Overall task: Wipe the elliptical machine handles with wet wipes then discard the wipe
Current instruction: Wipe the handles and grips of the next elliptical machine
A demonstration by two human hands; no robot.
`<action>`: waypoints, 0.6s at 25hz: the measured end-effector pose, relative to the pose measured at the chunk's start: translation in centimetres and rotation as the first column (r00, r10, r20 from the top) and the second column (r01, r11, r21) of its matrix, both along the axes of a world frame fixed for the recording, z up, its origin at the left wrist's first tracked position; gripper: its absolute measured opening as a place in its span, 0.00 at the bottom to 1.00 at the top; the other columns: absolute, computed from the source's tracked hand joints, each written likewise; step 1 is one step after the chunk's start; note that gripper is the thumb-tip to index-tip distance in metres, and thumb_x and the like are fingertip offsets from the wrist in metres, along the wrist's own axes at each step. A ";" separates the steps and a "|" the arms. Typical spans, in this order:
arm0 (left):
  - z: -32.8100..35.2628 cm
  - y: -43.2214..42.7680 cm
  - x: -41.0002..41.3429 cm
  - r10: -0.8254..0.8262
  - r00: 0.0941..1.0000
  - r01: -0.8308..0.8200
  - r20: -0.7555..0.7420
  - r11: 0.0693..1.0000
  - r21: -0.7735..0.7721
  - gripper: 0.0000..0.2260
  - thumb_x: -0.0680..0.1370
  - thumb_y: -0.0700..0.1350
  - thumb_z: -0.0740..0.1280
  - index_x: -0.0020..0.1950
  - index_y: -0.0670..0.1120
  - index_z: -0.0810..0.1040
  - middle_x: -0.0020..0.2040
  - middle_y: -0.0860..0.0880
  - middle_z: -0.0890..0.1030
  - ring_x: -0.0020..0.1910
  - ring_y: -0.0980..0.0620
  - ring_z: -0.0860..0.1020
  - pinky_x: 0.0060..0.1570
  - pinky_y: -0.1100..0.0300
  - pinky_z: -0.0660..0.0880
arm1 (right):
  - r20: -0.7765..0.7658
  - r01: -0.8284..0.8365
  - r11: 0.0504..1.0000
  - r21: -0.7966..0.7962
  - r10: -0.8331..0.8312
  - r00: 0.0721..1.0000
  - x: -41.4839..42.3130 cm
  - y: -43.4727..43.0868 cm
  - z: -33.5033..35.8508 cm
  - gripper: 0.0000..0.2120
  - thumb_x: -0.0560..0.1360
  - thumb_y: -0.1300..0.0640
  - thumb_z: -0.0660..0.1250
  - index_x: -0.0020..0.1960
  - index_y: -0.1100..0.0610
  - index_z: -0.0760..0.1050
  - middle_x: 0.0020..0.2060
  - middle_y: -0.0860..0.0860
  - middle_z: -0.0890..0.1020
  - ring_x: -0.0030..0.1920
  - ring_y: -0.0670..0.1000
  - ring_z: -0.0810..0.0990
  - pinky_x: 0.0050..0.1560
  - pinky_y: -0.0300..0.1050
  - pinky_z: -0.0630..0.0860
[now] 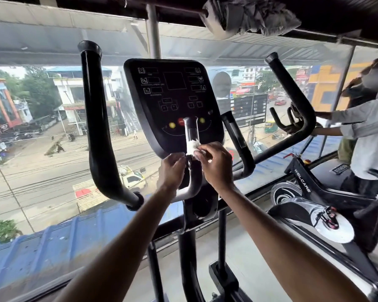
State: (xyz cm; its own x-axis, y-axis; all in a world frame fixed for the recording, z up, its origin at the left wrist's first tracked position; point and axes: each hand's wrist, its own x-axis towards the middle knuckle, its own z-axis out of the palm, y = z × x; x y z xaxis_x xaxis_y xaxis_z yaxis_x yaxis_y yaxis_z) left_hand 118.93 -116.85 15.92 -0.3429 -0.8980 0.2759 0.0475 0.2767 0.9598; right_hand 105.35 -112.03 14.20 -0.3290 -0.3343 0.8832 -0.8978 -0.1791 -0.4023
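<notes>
The elliptical's black console (172, 101) stands straight ahead. In front of it rises a short inner left handle (190, 129) with a white wet wipe (192, 148) wrapped around its lower grip. My right hand (216, 165) is shut on the wipe against the handle. My left hand (172, 168) grips the same handle just below the wipe. The matching inner right handle (237, 140) stands untouched to the right. The long outer left handle (96, 127) and the long outer right handle (297, 101) rise on either side.
A full-height window lies directly behind the machine, with a street far below. A spin bike (310, 192) stands close on the right, and a person (362, 131) in a light shirt holds its handlebars. A bundle of cloth (249, 16) hangs overhead.
</notes>
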 end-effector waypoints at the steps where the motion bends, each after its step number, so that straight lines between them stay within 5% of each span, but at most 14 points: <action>1: -0.1 0.0 -0.3 -0.052 0.998 0.054 -0.033 0.997 0.056 0.07 0.79 0.42 0.66 0.52 0.43 0.83 0.45 0.42 0.83 0.44 0.46 0.81 0.44 0.55 0.77 | -0.002 0.035 0.999 -0.028 -0.035 0.999 -0.2 -0.8 0.9 0.07 0.77 0.57 0.74 0.53 0.59 0.85 0.45 0.52 0.84 0.45 0.50 0.83 0.48 0.45 0.80; 4: -0.5 -0.4 -0.9 -0.118 0.991 0.126 -0.058 0.979 0.158 0.10 0.84 0.42 0.62 0.56 0.41 0.82 0.46 0.45 0.84 0.43 0.50 0.82 0.43 0.59 0.77 | 0.015 0.053 0.995 -0.087 -0.052 0.999 -1.0 -2.5 3.6 0.08 0.78 0.60 0.73 0.56 0.58 0.85 0.47 0.53 0.85 0.47 0.49 0.84 0.51 0.38 0.79; 6: -0.9 -0.9 -1.0 -0.127 0.989 0.140 -0.079 0.975 0.175 0.10 0.83 0.42 0.62 0.53 0.44 0.84 0.43 0.48 0.84 0.41 0.51 0.81 0.43 0.60 0.77 | -0.107 -0.007 0.998 -0.064 0.000 0.994 -1.3 -2.2 3.4 0.08 0.78 0.61 0.73 0.57 0.60 0.85 0.49 0.53 0.84 0.49 0.48 0.83 0.52 0.36 0.79; 8: -1.1 -0.9 -1.0 -0.124 0.988 0.139 -0.096 0.975 0.172 0.11 0.83 0.40 0.61 0.50 0.47 0.83 0.43 0.48 0.84 0.40 0.52 0.81 0.40 0.61 0.76 | -0.217 -0.056 0.998 -0.011 0.052 0.975 -1.7 -1.4 2.6 0.08 0.78 0.61 0.72 0.56 0.60 0.85 0.50 0.53 0.83 0.49 0.48 0.83 0.50 0.39 0.80; 12: -1.3 -0.3 -1.6 -0.078 0.986 0.103 -0.145 0.981 0.167 0.13 0.83 0.38 0.62 0.46 0.52 0.83 0.43 0.48 0.83 0.41 0.50 0.79 0.39 0.59 0.73 | -0.134 -0.043 0.998 -0.038 0.038 0.990 -2.4 -2.4 4.7 0.07 0.78 0.61 0.72 0.55 0.61 0.85 0.48 0.54 0.84 0.46 0.50 0.83 0.47 0.48 0.82; 15: -1.8 -0.4 -1.8 -0.061 0.984 0.091 -0.168 0.980 0.178 0.12 0.80 0.41 0.63 0.44 0.53 0.84 0.41 0.50 0.83 0.42 0.49 0.79 0.42 0.56 0.73 | -0.340 -0.095 0.991 0.090 0.120 0.933 -2.2 -0.9 3.1 0.07 0.76 0.61 0.75 0.53 0.61 0.85 0.48 0.53 0.82 0.47 0.52 0.83 0.49 0.46 0.82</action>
State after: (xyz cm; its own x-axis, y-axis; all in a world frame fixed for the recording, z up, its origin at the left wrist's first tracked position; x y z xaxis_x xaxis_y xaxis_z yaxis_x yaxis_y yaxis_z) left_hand 117.13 -117.24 14.12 -0.3765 -0.9115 0.1657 0.2196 0.0860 0.9718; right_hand 103.19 -112.97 17.33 0.0322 -0.4164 0.9086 -0.9603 -0.2648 -0.0873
